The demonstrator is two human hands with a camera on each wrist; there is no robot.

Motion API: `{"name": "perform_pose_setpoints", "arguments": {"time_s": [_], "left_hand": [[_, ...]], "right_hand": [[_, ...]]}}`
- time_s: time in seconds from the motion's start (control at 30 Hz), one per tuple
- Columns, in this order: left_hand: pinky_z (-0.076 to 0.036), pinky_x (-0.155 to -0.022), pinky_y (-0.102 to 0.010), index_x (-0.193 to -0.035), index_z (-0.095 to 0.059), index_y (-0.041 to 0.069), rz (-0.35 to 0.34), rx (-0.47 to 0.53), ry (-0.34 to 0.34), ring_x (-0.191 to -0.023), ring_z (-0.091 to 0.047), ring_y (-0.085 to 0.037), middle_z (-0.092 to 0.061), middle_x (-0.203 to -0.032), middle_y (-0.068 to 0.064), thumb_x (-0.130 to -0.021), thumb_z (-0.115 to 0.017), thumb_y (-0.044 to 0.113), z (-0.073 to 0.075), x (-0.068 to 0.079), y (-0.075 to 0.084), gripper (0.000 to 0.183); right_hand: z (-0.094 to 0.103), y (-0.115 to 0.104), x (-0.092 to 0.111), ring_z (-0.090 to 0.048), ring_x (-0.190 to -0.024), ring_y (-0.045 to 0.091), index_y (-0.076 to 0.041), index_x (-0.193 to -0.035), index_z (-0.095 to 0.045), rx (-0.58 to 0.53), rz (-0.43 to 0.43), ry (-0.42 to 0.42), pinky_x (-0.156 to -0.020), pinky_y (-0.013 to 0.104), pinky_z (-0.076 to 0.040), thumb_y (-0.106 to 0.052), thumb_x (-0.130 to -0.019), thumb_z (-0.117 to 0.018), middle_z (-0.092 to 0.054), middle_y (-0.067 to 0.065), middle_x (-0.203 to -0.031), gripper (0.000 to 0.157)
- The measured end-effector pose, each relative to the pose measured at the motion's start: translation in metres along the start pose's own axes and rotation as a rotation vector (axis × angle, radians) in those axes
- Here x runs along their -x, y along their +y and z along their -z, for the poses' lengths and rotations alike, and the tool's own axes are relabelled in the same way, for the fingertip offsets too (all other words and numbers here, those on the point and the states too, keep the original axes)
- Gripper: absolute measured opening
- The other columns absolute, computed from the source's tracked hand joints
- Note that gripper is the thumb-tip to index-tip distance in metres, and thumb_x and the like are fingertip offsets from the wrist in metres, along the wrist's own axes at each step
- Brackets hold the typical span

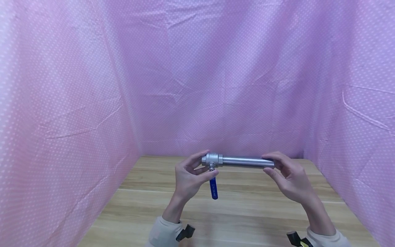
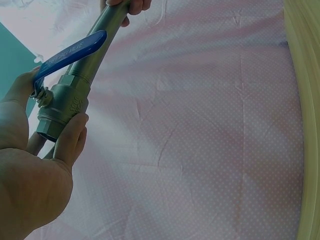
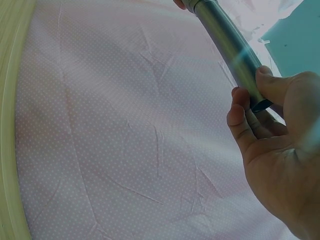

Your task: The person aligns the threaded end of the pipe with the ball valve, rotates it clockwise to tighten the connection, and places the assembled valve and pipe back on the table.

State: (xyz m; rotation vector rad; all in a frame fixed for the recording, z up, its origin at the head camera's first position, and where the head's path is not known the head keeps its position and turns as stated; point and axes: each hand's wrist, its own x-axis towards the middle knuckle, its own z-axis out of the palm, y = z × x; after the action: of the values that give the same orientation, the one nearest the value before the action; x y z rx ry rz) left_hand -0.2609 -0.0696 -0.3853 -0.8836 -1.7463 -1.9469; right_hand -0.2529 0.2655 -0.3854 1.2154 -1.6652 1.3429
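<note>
A silver ball valve [image 1: 212, 159] with a blue lever handle [image 1: 213, 188] is joined to a straight metal pipe [image 1: 243, 161]. Both are held up level above the table, the valve at the left end. My left hand [image 1: 191, 176] grips the valve body, its thumb against the top of the lever. In the left wrist view, the valve [image 2: 65, 102] shows raised lettering and the lever [image 2: 75, 52] lies slanted across the pipe. Around the pipe's right end, my right hand [image 1: 291, 178] pinches with thumb and fingers; the pipe's open end [image 3: 261, 105] shows in the right wrist view.
Below the hands lies a light wood-grain table [image 1: 148, 199]. Pink dotted cloth [image 1: 216, 85] hangs behind it and on both sides. Black wrist mounts [image 1: 186, 233] sit at the cuffs of the pale sleeves.
</note>
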Motion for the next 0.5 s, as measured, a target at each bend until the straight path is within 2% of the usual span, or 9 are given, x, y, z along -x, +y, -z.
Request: {"name": "perform_pose_setpoints", "arguments": {"time_s": [0.13,0.33,0.4,0.5], "left_hand": [[-0.073,-0.100,-0.038,-0.141,-0.067,-0.015,0.000,-0.004,-0.001,-0.122,-0.082,-0.012,-0.076,-0.137,-0.034,-0.080,-0.091,-0.014,0.0002,0.0002,-0.0011,0.066],[-0.073,-0.100,-0.038,-0.142,-0.066,-0.015,-0.005,0.006,-0.004,-0.122,-0.082,-0.011,-0.076,-0.137,-0.034,-0.080,-0.091,-0.015,0.0009,-0.0003,-0.0026,0.067],[-0.073,-0.099,-0.039,-0.142,-0.066,-0.015,-0.012,0.012,-0.008,-0.122,-0.082,-0.012,-0.076,-0.137,-0.034,-0.080,-0.091,-0.014,0.0011,-0.0008,-0.0034,0.066],[-0.073,-0.100,-0.039,-0.142,-0.066,-0.015,-0.013,0.011,-0.008,-0.121,-0.082,-0.011,-0.076,-0.137,-0.035,-0.081,-0.091,-0.013,0.0007,-0.0002,-0.0036,0.066]], "right_hand": [[0.0000,0.0009,0.0026,-0.069,-0.091,0.004,0.025,-0.128,-0.065,0.052,-0.014,0.010,-0.070,0.015,-0.060,0.030,-0.086,-0.073,-0.076,0.003,-0.112,0.043],[-0.0002,0.0017,0.0052,-0.068,-0.082,-0.002,0.022,-0.128,-0.067,0.127,-0.030,0.033,-0.054,0.020,-0.052,0.028,-0.087,-0.075,-0.073,0.000,-0.095,0.042],[-0.0005,0.0016,0.0047,-0.069,-0.084,0.000,0.023,-0.128,-0.067,0.101,-0.035,0.037,-0.056,0.020,-0.054,0.027,-0.087,-0.075,-0.075,0.001,-0.099,0.042],[-0.0007,0.0018,0.0030,-0.073,-0.093,0.004,0.026,-0.129,-0.064,0.025,-0.027,0.026,-0.067,0.016,-0.061,0.033,-0.084,-0.073,-0.078,0.004,-0.113,0.046]]}}
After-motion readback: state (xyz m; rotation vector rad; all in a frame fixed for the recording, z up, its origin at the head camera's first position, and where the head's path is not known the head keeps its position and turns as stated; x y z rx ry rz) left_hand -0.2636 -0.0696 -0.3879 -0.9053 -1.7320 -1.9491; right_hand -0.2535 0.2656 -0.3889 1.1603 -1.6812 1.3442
